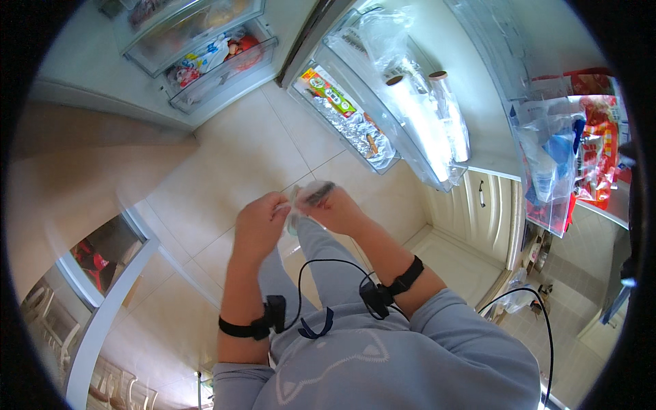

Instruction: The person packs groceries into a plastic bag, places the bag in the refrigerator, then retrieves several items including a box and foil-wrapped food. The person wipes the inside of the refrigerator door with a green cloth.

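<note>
Both my hands meet in front of my legs, over the tiled floor. Between them is a clear plastic bag [311, 190], blurred, with a dark patch that may be its content or print. My left hand [261, 220] pinches one side of it, fingers curled in. My right hand [334, 209] is closed on the other side, next to the dark patch. A pale greenish part [292, 224] shows just below the fingers; what it belongs to is too blurred to tell.
Ahead to the right, an open refrigerator's door bin [405, 138] holds plastic rolls [425, 123]; a lower bin holds a foil-wrapped item [353, 130]. Bagged food fills another bin [225, 72] at upper left. Red packages [597, 148] are at right, above a cream cabinet [471, 210].
</note>
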Action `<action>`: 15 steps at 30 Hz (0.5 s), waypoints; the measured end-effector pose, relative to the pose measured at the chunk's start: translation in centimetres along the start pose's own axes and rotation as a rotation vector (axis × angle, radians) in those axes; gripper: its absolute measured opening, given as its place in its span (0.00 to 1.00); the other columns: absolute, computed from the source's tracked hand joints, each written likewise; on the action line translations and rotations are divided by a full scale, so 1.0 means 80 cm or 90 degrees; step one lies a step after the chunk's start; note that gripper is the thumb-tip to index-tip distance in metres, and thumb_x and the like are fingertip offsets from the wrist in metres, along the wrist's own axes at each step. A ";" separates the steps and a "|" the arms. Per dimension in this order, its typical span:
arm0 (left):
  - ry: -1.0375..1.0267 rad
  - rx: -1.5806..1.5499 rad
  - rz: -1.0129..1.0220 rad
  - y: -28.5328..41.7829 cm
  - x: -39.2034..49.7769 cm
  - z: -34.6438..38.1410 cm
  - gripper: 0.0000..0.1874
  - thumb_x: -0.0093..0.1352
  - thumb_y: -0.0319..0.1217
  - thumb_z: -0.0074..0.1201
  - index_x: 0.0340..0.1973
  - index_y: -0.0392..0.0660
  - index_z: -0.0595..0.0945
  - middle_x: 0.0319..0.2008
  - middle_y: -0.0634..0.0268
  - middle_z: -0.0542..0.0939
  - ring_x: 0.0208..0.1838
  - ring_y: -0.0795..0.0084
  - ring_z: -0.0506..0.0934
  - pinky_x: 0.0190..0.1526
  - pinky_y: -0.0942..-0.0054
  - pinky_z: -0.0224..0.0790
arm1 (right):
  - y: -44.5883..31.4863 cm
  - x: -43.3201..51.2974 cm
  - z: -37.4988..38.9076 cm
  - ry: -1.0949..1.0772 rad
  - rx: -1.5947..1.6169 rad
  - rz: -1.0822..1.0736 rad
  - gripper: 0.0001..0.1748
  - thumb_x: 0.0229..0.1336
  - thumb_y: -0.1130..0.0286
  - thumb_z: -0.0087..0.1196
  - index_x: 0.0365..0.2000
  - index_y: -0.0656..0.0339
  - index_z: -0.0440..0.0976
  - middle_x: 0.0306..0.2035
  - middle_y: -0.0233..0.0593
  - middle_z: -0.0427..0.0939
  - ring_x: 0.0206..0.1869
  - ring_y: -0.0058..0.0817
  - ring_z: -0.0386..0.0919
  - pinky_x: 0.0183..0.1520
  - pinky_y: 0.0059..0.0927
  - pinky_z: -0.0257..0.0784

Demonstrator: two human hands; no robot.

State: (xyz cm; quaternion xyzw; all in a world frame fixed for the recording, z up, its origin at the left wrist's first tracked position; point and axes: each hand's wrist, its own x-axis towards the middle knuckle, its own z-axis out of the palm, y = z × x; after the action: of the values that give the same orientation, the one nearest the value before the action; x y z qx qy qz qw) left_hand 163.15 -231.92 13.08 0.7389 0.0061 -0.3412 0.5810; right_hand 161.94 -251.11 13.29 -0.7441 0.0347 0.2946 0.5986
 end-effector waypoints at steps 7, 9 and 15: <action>0.006 -0.775 -0.015 0.002 0.005 0.050 0.05 0.65 0.29 0.53 0.34 0.44 0.73 0.27 0.67 0.74 0.28 0.76 0.71 0.29 0.78 0.64 | -0.032 -0.008 0.020 0.120 0.541 0.010 0.08 0.56 0.75 0.52 0.38 0.63 0.73 0.32 0.36 0.76 0.37 0.26 0.76 0.39 0.28 0.72; 0.118 -0.839 -0.080 0.008 0.006 0.073 0.07 0.66 0.30 0.54 0.36 0.44 0.73 0.27 0.67 0.74 0.27 0.75 0.72 0.29 0.77 0.65 | -0.031 -0.003 0.031 0.308 0.149 -0.031 0.08 0.55 0.77 0.52 0.37 0.63 0.74 0.34 0.37 0.76 0.37 0.28 0.76 0.38 0.30 0.72; 0.079 0.090 0.026 0.020 -0.003 0.020 0.04 0.61 0.24 0.54 0.31 0.39 0.79 0.29 0.67 0.79 0.34 0.75 0.77 0.38 0.78 0.70 | -0.018 -0.016 0.000 0.101 -0.208 -0.068 0.06 0.51 0.73 0.54 0.33 0.61 0.75 0.36 0.36 0.76 0.38 0.29 0.76 0.40 0.28 0.72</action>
State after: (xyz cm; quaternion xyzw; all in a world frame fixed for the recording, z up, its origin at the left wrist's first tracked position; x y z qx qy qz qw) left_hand 162.78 -233.74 14.42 0.7975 0.0028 -0.2823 0.5331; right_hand 161.48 -251.07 15.13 -0.8530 -0.0064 0.2044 0.4802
